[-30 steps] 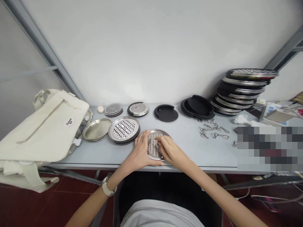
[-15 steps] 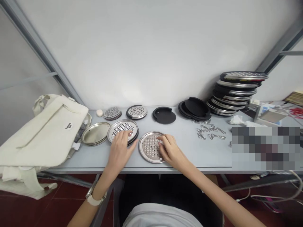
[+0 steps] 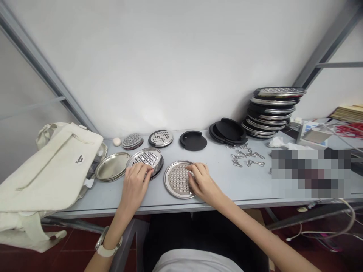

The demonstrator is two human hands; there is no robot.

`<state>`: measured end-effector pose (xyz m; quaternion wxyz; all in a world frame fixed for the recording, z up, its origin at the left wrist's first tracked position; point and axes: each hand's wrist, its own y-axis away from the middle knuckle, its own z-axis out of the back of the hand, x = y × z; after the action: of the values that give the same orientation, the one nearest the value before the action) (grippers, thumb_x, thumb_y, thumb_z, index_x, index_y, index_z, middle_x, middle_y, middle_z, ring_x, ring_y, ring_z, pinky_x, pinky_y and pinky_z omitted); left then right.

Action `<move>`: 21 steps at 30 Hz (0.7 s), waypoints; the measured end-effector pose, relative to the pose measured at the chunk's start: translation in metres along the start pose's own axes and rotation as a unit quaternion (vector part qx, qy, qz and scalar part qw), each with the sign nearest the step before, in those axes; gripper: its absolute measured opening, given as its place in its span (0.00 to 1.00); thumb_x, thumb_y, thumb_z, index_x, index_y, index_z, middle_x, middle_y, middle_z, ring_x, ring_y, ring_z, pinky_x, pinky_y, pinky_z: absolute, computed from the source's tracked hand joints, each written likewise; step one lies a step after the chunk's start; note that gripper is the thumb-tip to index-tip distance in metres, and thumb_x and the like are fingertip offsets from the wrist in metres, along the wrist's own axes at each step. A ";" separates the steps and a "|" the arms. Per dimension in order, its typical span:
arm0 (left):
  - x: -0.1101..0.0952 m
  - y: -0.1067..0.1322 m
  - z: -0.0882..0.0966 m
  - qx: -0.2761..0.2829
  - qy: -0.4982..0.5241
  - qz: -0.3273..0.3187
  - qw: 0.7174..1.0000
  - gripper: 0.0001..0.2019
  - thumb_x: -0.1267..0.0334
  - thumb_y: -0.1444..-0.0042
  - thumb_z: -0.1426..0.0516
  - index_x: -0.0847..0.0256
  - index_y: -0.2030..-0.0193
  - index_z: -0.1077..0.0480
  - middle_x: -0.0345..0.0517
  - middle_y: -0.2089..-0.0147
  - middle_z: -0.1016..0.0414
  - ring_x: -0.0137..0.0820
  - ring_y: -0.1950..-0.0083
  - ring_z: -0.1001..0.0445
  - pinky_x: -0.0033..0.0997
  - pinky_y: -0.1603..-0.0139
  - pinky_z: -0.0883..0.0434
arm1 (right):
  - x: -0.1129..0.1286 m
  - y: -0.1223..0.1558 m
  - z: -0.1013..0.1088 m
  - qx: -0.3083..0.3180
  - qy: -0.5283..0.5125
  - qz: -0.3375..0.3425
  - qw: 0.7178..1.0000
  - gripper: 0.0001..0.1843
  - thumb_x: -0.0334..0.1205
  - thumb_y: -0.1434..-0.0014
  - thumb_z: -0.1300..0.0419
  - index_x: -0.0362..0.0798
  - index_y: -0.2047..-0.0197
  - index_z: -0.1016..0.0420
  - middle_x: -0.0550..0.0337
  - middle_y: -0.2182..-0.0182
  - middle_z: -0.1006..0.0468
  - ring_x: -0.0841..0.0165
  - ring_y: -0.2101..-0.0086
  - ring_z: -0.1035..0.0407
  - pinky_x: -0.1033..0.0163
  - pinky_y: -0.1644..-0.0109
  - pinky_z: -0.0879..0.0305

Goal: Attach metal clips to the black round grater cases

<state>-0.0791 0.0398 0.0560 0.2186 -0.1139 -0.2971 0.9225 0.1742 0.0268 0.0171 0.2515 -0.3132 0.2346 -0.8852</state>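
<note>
My left hand (image 3: 136, 181) pinches the near edge of a round metal grater plate (image 3: 146, 155), which is tilted up off the dark stack under it. A second round grater plate (image 3: 177, 179) with a raised rim lies flat on the table in front of me. Over its right side sits my right hand (image 3: 202, 183), fingers bent and thumb a little apart from them, nothing gripped between. Plain round metal plates (image 3: 112, 166) are piled left of the stack.
Along the wall stand small grater discs (image 3: 132, 140), a black-rimmed grater (image 3: 161, 138), a black round holder (image 3: 193, 141) and more black holders (image 3: 228, 131). Metal clips (image 3: 246, 156) lie scattered near a tall stack of graters (image 3: 272, 111). A cream bag (image 3: 53, 166) covers the table's left end.
My left hand has closed on the near edge of the top grater plate and tilted it up. The right hand stays over the other plate. The view has shifted slightly.
</note>
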 end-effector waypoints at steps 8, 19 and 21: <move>-0.014 0.003 0.025 -0.228 0.007 -0.134 0.964 0.06 0.69 0.41 0.40 0.56 0.58 0.29 0.40 0.67 0.25 0.31 0.67 0.28 0.34 0.58 0.39 | -0.004 0.001 0.000 -0.069 -0.080 -0.058 0.993 0.15 0.37 0.32 0.53 0.48 0.44 0.41 0.48 0.56 0.28 0.57 0.54 0.33 0.46 0.49 0.34; -0.053 0.007 -0.005 -0.092 0.401 0.173 0.895 0.10 0.55 0.36 0.46 0.58 0.65 0.34 0.38 0.70 0.35 0.27 0.68 0.33 0.25 0.66 0.33 | -0.005 0.000 0.009 -0.104 -0.181 -0.107 0.972 0.23 0.42 0.30 0.55 0.51 0.34 0.46 0.50 0.53 0.31 0.60 0.52 0.33 0.50 0.46 0.34; -0.050 0.006 -0.012 -0.046 0.426 0.219 0.877 0.12 0.53 0.37 0.46 0.58 0.66 0.34 0.38 0.71 0.34 0.27 0.69 0.32 0.25 0.66 0.32 | -0.007 -0.003 0.009 -0.127 -0.149 -0.127 0.972 0.23 0.43 0.31 0.53 0.51 0.35 0.41 0.52 0.58 0.32 0.61 0.55 0.33 0.50 0.48 0.33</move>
<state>-0.0329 0.0176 0.0468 0.1105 -0.5680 -0.1845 0.7944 0.1846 0.0309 0.0216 0.1270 -0.4984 0.2633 -0.8162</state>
